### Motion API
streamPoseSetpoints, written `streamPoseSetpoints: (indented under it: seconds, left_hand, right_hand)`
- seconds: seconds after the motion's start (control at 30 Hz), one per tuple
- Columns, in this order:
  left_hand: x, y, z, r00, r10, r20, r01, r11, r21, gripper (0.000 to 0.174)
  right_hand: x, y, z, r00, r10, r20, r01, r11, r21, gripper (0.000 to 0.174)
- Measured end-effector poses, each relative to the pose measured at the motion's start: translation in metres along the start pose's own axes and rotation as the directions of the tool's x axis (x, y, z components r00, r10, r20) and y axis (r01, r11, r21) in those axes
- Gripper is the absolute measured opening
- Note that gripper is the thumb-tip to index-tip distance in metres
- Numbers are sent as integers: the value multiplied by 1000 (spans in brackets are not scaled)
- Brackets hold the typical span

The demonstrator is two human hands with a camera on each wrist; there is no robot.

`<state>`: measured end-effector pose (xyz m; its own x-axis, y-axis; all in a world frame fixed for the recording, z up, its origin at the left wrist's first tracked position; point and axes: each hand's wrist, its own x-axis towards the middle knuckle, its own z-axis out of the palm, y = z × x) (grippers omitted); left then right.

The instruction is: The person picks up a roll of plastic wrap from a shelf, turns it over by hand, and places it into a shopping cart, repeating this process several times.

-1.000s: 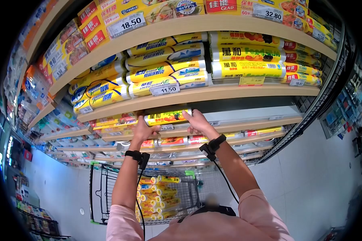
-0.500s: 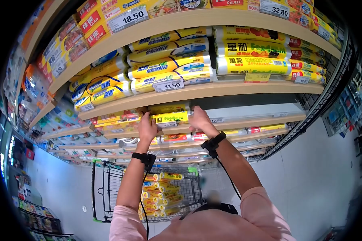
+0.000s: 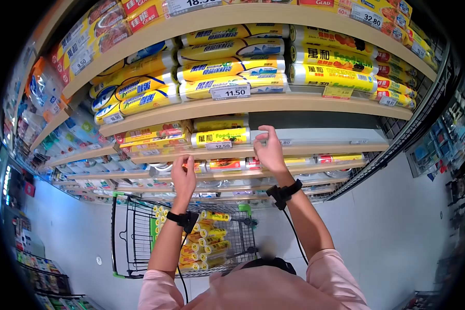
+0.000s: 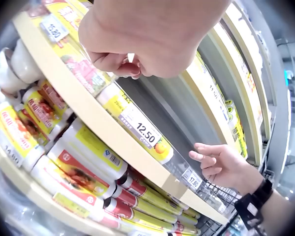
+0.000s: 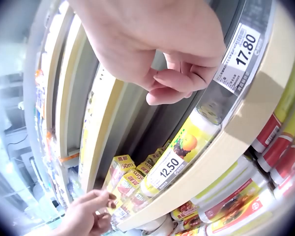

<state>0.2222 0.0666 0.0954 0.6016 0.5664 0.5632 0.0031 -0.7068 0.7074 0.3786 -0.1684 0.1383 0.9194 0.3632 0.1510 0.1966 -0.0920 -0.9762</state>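
Note:
A yellow roll of food bags (image 3: 207, 138) lies on the middle shelf behind the 12.50 price tag (image 3: 221, 145). Below and left of it, my left hand (image 3: 184, 175) is just in front of the shelf edge, fingers loosely bent with nothing in them. To the right of the roll, my right hand (image 3: 270, 152) hangs before the 17.80 tag, also holding nothing, its fingers half curled. In the right wrist view the roll (image 5: 188, 139) sits below that hand, apart from its fingertips. Another yellow roll (image 3: 212, 123) shows behind the front one.
Boxes (image 3: 155, 137) stand left of the roll on the same shelf. Stacked yellow rolls (image 3: 232, 70) fill the shelf above, with its wooden edge (image 3: 274, 106) over the hands. A shopping cart (image 3: 114, 243) holding many rolls stands below. Wire mesh (image 3: 398, 139) bounds the shelf's right side.
The roll between both hands has been lowered onto the shelf behind the 12.50 tag and let go. My left hand has drawn back and down; the right has moved off to the right.

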Motion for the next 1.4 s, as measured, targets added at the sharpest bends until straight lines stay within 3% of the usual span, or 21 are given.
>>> streamPoseSetpoints:
  seconds: [0.07, 0.17, 0.27, 0.4, 0.5, 0.57, 0.6, 0.73, 0.87, 0.97, 1.03, 1.1, 1.2, 1.3, 1.33, 1.4]
  left_hand:
    - [-29, -15, -21, 983, -171, 66, 177, 979, -102, 20]
    - [-78, -42, -55, 916, -365, 166, 395, 893, -216, 25]
    - [-124, -81, -89, 836, -487, 254, 549, 748, -374, 25]
    - [-191, -129, -128, 765, -594, 250, 645, 705, -295, 9]
    - [-241, -166, -153, 716, -651, 251, 698, 663, -271, 11]
    - [-272, -195, -165, 667, -696, 266, 745, 619, -248, 16]
    - [-269, -176, -176, 595, -747, 299, 804, 546, -236, 18]
    - [-286, -176, -203, 618, -673, 406, 783, 569, -250, 22]
    - [-298, -184, -232, 613, -689, 386, 790, 548, -277, 19]
    - [-307, -184, -248, 476, -770, 425, 879, 401, -259, 17]
    - [-321, -188, -254, 532, -731, 428, 846, 440, -302, 16]
    - [-327, -181, -264, 450, -779, 437, 893, 379, -243, 15]
    - [-335, -172, -273, 407, -811, 421, 913, 342, -223, 12]
    - [-347, -172, -280, 383, -824, 418, 922, 313, -228, 12]
    - [-351, -170, -282, 372, -833, 409, 923, 288, -254, 13]
    - [-353, -167, -285, 361, -838, 408, 927, 277, -252, 16]
  right_hand:
    - [-15, 28, 4, 995, -87, -46, 89, 994, 60, 36]
    - [-72, 37, 4, 997, 67, 25, -69, 993, 90, 34]
    - [-127, 111, 11, 964, 236, 122, -236, 972, -20, 28]
    - [-209, 165, 23, 808, 533, 252, -503, 846, -178, 27]
    - [-255, 197, 35, 659, 678, 325, -642, 732, -226, 28]
    - [-273, 206, 46, 626, 719, 301, -662, 695, -281, 28]
    - [-281, 210, 52, 610, 738, 288, -672, 674, -307, 28]
    - [-292, 227, 83, 629, 721, 289, -625, 691, -364, 27]
    - [-289, 256, 127, 588, 709, 389, -566, 704, -429, 30]
    - [-294, 262, 164, 570, 723, 390, -623, 690, -370, 34]
    - [-300, 265, 186, 505, 763, 404, -666, 642, -379, 40]
    - [-305, 274, 208, 467, 774, 427, -627, 631, -458, 42]
    - [-302, 296, 236, 464, 732, 499, -328, 665, -671, 47]
    - [-289, 310, 263, 561, 640, 525, -56, 663, -747, 54]
    - [-277, 308, 271, 495, 712, 498, -164, 640, -751, 59]
    - [-266, 341, 290, 612, 573, 545, 30, 672, -740, 59]
